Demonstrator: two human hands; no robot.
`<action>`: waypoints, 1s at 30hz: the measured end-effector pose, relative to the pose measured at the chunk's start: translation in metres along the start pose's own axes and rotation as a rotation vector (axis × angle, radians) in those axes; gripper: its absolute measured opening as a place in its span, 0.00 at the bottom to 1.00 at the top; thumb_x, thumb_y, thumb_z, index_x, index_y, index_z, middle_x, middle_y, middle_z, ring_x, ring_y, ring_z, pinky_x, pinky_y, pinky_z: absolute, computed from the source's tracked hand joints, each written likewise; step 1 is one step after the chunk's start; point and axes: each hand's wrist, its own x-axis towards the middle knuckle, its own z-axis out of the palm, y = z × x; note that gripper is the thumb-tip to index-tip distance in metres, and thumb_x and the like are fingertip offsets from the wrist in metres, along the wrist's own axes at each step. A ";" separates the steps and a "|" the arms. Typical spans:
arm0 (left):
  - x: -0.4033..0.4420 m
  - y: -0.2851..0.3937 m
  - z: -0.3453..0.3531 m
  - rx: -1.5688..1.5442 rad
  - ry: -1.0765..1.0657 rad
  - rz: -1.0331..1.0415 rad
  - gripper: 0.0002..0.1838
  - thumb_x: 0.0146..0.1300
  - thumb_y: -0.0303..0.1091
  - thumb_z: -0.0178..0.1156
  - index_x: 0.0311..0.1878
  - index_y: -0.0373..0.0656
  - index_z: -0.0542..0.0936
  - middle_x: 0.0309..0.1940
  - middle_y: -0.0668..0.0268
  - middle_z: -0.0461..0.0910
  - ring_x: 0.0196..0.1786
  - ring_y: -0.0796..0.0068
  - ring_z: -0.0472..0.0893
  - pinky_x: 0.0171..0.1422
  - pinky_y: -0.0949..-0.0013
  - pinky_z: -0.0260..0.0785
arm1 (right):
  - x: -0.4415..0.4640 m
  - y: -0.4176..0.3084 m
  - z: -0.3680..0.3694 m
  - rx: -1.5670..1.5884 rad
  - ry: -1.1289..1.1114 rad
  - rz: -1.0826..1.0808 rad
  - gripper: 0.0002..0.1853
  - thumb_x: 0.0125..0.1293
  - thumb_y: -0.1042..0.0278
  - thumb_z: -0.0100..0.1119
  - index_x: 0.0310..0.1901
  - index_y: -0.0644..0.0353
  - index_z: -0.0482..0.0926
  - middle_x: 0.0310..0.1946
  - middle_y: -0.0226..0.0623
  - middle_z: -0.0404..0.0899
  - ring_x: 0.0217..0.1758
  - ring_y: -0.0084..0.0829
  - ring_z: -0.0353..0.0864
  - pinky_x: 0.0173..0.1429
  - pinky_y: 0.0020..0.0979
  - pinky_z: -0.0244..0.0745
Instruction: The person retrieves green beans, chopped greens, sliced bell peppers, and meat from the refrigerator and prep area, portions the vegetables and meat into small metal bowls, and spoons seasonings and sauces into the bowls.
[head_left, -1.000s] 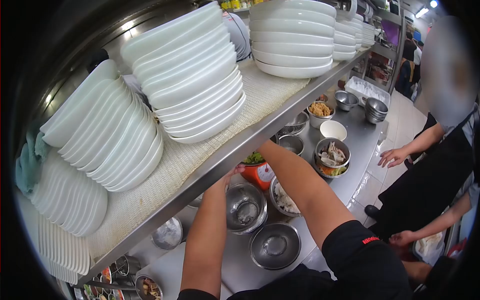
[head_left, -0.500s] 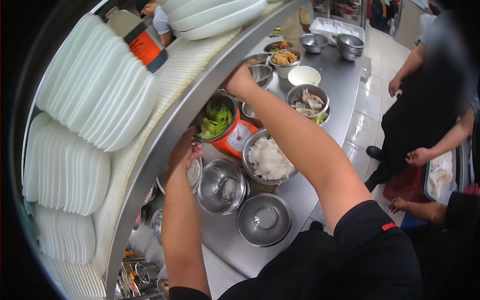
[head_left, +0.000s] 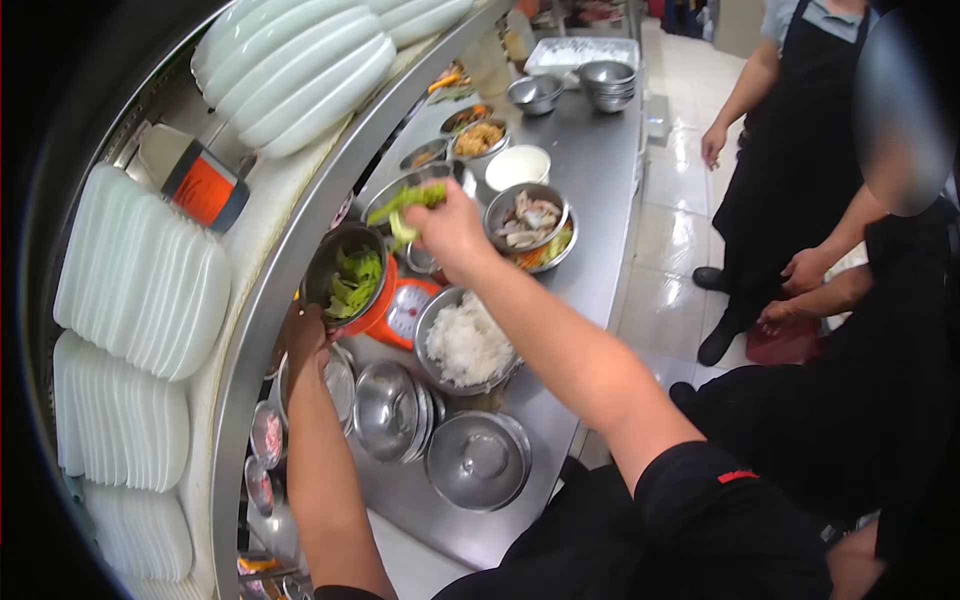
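Note:
My right hand [head_left: 457, 232] is closed on a piece of green lettuce [head_left: 405, 205], held above the bowls to the right of the scale. More torn lettuce [head_left: 356, 283] lies in a deep metal bowl [head_left: 312, 281] on an orange dial scale [head_left: 405, 305]. My left hand [head_left: 308, 338] grips the near side of that bowl, with its fingers partly hidden. Just nearer than the scale is a metal bowl of white rice [head_left: 467, 342]. A bowl of pale meat slices [head_left: 528, 220] sits to the right of my right hand.
Stacked metal bowls [head_left: 388, 410] and another metal bowl [head_left: 478, 462] stand at the near end of the steel counter [head_left: 590, 190]. A shelf edge [head_left: 270, 270] with stacked white plates [head_left: 145, 275] runs along the left. Co-workers [head_left: 790, 170] stand at the right.
My right hand has come up from beyond the scale and now holds lettuce. My left hand stays at the bowl. The head view has shifted, so the counter appears further left.

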 end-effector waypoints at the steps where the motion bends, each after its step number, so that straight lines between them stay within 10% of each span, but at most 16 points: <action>1: 0.004 0.005 0.007 -0.086 -0.017 0.034 0.11 0.65 0.29 0.49 0.48 0.36 0.72 0.31 0.56 0.78 0.16 0.73 0.73 0.15 0.73 0.71 | -0.011 -0.006 -0.005 -0.013 -0.008 -0.012 0.15 0.61 0.78 0.60 0.48 0.63 0.70 0.37 0.38 0.78 0.32 0.24 0.78 0.29 0.26 0.76; 8: -0.048 0.073 0.144 -0.312 -0.414 -0.044 0.21 0.71 0.27 0.44 0.67 0.39 0.63 0.53 0.52 0.78 0.49 0.59 0.82 0.56 0.47 0.77 | -0.068 -0.073 -0.042 -0.076 -0.071 -0.306 0.15 0.61 0.80 0.61 0.47 0.60 0.69 0.44 0.34 0.76 0.44 0.23 0.77 0.49 0.26 0.75; 11: -0.069 0.060 0.238 -0.589 -0.507 -0.117 0.44 0.65 0.21 0.48 0.77 0.51 0.35 0.59 0.46 0.69 0.48 0.50 0.82 0.48 0.47 0.81 | -0.097 -0.100 -0.068 -0.202 -0.062 -0.390 0.15 0.61 0.82 0.60 0.46 0.59 0.69 0.44 0.33 0.75 0.47 0.24 0.76 0.52 0.28 0.75; 19: -0.110 0.001 0.444 -0.564 -0.612 -0.357 0.25 0.68 0.25 0.46 0.66 0.53 0.54 0.49 0.52 0.75 0.27 0.62 0.83 0.35 0.57 0.82 | -0.180 -0.110 -0.140 -0.227 0.060 -0.228 0.17 0.60 0.85 0.60 0.45 0.57 0.65 0.45 0.44 0.78 0.47 0.31 0.80 0.54 0.34 0.77; 21: -0.103 -0.006 0.469 -0.522 -0.599 -0.349 0.40 0.68 0.24 0.44 0.76 0.59 0.35 0.49 0.47 0.75 0.29 0.62 0.83 0.40 0.54 0.82 | -0.193 -0.117 -0.151 -0.289 0.098 -0.190 0.17 0.60 0.85 0.59 0.45 0.57 0.64 0.45 0.45 0.78 0.47 0.33 0.81 0.54 0.35 0.78; 27: -0.082 -0.015 0.509 -0.529 -0.298 -0.247 0.37 0.66 0.25 0.55 0.75 0.51 0.50 0.60 0.49 0.72 0.50 0.55 0.83 0.44 0.60 0.81 | -0.201 -0.130 -0.178 -0.317 0.042 -0.237 0.19 0.60 0.88 0.58 0.46 0.57 0.63 0.45 0.48 0.79 0.48 0.33 0.81 0.55 0.33 0.77; 28: -0.051 -0.067 0.549 -0.313 -0.123 0.054 0.40 0.63 0.28 0.62 0.75 0.46 0.54 0.64 0.49 0.70 0.61 0.54 0.76 0.55 0.59 0.76 | -0.198 -0.130 -0.182 -0.340 0.023 -0.229 0.19 0.60 0.88 0.58 0.46 0.57 0.63 0.45 0.48 0.79 0.48 0.33 0.81 0.55 0.33 0.77; 30: -0.077 -0.035 0.503 -0.422 -0.455 -0.171 0.42 0.62 0.33 0.64 0.75 0.42 0.54 0.66 0.49 0.69 0.63 0.56 0.74 0.60 0.60 0.71 | -0.195 -0.126 -0.186 -0.376 0.004 -0.188 0.19 0.59 0.87 0.58 0.46 0.57 0.63 0.45 0.49 0.79 0.46 0.31 0.81 0.54 0.33 0.78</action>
